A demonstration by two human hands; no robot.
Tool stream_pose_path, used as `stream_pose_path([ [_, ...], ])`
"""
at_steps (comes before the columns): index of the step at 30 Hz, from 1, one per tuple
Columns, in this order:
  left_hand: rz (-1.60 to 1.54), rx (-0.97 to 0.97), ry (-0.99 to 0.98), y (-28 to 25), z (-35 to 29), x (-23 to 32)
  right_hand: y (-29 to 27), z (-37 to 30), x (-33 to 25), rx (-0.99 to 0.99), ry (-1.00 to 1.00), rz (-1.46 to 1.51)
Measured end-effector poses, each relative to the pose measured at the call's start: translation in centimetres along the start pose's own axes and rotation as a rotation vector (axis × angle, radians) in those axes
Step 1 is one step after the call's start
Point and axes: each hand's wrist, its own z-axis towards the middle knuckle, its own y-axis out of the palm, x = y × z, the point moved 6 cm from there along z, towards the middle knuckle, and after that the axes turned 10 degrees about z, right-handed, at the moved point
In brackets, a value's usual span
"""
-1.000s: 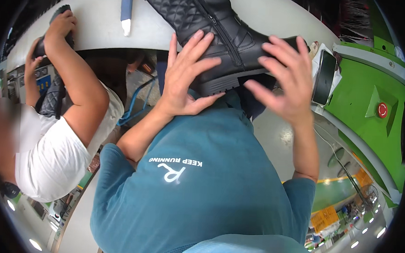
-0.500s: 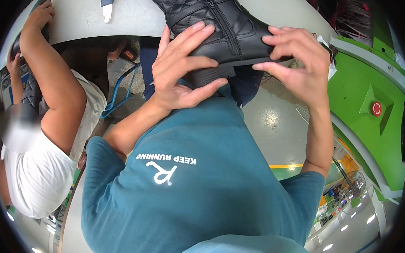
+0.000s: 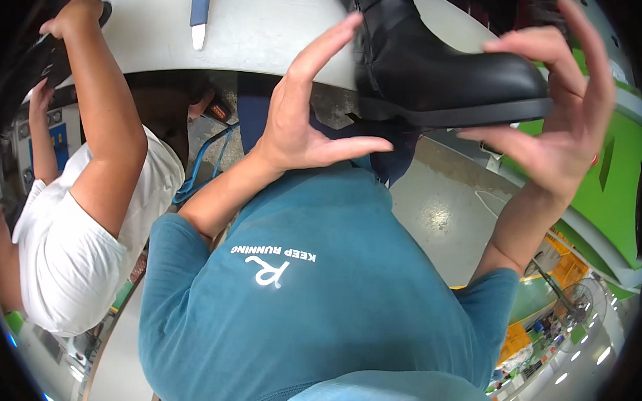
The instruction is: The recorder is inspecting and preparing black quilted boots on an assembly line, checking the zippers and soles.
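A black ankle boot lies on its side over the table's near edge, toe to the right and sole facing me. Its smooth leather upper shows, with a zip at the left of it. My left hand stands open by the heel end, thumb stretched out and a fingertip close to the shaft. Around the toe is my right hand, its thumb below the sole and a bent finger above the upper, the other fingers spread. How firmly it presses is unclear.
A blue-handled tool with a pale tip lies on the white table. At left, a person in a white shirt handles a dark item. A green machine panel stands at right, a fan behind.
The boot has turned and shifted right, so its quilted side with the strap no longer shows. My left hand has come off the heel and spread. My right hand has moved right with the toe.
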Motion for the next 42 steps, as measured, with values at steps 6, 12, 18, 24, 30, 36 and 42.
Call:
stream_pose_path([
  [6, -0.013, 0.077, 0.030, -2.1, 1.7, -0.6, 4.3, 0.9, 0.7, -0.027, -0.149, -0.178],
  [12, 0.267, -0.168, -0.199, -4.6, -1.6, -5.1, 5.8, -6.1, 7.9, 0.050, 0.030, -0.439],
  [18, 0.496, -0.301, -0.031, -0.7, 3.6, -0.3, 7.4, -5.7, 8.7, 0.122, -0.156, -0.565],
  [24, 0.593, -0.250, -0.021, 1.6, 4.3, -0.9, 7.1, -4.1, 8.4, 0.053, -0.144, -0.452],
  [30, 0.588, -0.192, -0.017, 2.0, 4.3, -1.4, 6.4, -2.3, 10.0, -0.087, -0.118, -0.212],
  [36, 0.565, -0.171, -0.068, 2.1, 4.6, -1.2, 4.5, -1.4, 11.8, -0.165, -0.061, -0.145],
  [42, 0.619, -0.169, -0.044, 2.2, 4.5, -1.3, 4.3, -0.6, 12.8, -0.112, 0.165, -0.099],
])
